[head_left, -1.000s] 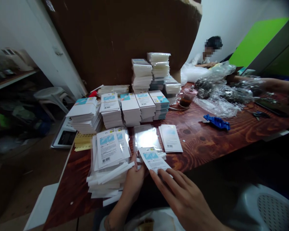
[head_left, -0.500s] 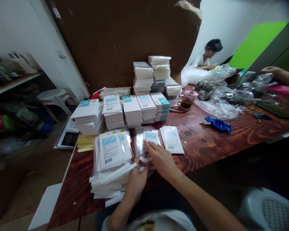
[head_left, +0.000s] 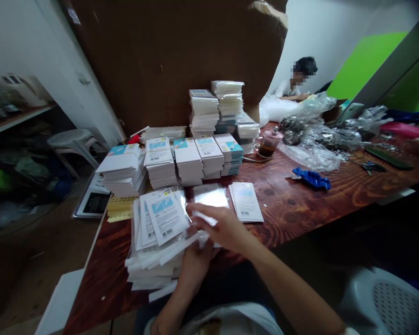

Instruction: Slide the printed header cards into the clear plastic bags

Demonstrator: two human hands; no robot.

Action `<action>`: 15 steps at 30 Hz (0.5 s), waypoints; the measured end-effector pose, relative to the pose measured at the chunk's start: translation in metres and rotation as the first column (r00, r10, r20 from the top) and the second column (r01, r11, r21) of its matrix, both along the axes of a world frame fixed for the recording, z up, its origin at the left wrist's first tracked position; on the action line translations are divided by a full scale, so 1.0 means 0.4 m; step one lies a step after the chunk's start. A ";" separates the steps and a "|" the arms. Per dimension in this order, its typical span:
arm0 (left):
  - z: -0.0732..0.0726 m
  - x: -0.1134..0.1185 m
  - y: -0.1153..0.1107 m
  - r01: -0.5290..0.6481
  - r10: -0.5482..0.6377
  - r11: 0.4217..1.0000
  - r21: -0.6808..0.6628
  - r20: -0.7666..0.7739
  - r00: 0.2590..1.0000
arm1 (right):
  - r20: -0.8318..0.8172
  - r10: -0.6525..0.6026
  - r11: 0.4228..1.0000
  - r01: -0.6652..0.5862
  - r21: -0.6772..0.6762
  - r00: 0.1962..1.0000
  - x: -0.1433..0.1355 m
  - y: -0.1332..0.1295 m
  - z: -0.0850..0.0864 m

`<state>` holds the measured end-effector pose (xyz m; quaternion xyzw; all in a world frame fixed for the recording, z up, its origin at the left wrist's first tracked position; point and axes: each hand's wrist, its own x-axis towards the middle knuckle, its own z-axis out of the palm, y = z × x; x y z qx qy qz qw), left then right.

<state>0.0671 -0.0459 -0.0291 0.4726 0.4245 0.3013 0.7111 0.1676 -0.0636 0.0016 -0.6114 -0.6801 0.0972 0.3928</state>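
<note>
My right hand (head_left: 221,227) reaches across with its fingers stretched out and apart, their tips beside the right edge of a pile of bagged cards (head_left: 166,218). The top cards there are white with blue pictures and a barcode, fanned slightly. Below it, my left hand (head_left: 196,258) is closed at the near edge of the clear plastic bags (head_left: 211,194); my right hand covers part of its fingers. White bag flaps (head_left: 178,249) stick out of the pile toward my left hand. Right of the bags lies a small stack of loose cards (head_left: 247,202).
Behind stand several card stacks (head_left: 188,163) and taller stacks of bagged cards (head_left: 204,111). A glass cup (head_left: 268,144) with dark drink, a blue plastic part (head_left: 310,178), pliers (head_left: 372,166) and plastic bags of metal pieces (head_left: 310,135) lie to the right. A scale (head_left: 91,200) is at left.
My right hand has moved left from the clear bags to the pile's edge. A bagged card that lay on the clear bags is gone from there, and the pile's top card sits differently. The view shifted slightly.
</note>
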 end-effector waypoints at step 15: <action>-0.028 -0.047 0.003 0.076 -0.053 0.977 -0.198 0.116 0.992 | 0.515 -0.174 0.934 0.306 -0.183 0.840 0.288 -0.162 -0.121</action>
